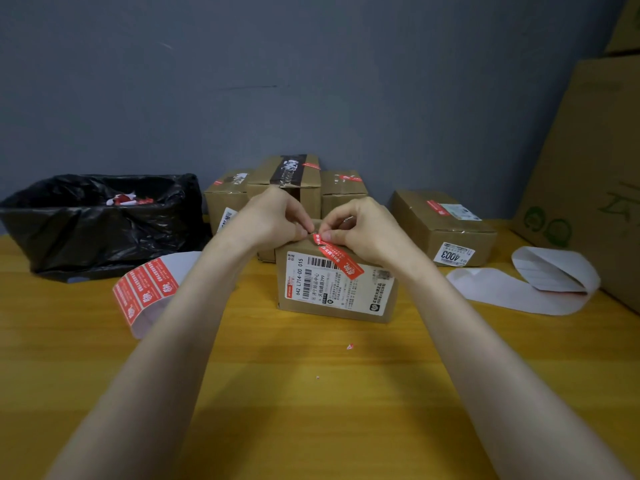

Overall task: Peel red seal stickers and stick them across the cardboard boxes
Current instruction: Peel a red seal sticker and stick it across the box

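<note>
Fingers of the left hand and the right hand are curled close together, pinching the upper end of a long red seal sticker at the top front edge of a small brown cardboard box. The sticker slants down across the box's white shipping label. The box stands on a yellow wooden counter. A curled strip of red stickers on white backing lies to the left, near a black plastic bag. Four sealed brown boxes sit behind. Loose white backing paper lies to the right.
</note>
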`<state>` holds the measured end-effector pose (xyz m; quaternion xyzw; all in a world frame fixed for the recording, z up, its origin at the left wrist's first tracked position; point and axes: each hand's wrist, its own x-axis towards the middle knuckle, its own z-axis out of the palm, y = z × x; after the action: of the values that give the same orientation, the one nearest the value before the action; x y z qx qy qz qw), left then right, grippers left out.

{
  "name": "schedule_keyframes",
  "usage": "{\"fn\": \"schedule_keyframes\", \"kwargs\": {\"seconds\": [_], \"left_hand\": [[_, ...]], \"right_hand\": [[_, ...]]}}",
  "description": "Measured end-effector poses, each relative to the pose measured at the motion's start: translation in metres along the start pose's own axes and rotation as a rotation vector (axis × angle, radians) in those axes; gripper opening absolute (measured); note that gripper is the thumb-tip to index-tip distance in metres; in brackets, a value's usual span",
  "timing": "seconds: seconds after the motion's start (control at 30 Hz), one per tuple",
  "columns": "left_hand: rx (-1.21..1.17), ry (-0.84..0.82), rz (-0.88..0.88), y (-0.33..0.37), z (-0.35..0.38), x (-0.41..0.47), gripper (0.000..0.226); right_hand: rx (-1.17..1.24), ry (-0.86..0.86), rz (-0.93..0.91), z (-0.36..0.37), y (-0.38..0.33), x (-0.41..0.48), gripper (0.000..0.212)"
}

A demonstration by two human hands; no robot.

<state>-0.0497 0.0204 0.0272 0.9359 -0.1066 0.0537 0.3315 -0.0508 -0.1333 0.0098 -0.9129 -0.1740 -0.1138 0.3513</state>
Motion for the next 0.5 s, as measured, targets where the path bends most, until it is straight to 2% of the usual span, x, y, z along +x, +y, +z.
{"fn": "schedule_keyframes", "kwargs": {"seconds": [0.33,0.5], "left_hand": [[0.021,-0.023,0.008,-0.003,0.001,0.003,0.019],[0.014,-0.02,0.01,-0.004,0.0,0.005,0.022]], "right_hand": [[0.011,0.002,0.006,-0.002,0.001,-0.002,0.015],[0.113,-0.004,0.006,-0.01,0.004,-0.003,0.011]]}}
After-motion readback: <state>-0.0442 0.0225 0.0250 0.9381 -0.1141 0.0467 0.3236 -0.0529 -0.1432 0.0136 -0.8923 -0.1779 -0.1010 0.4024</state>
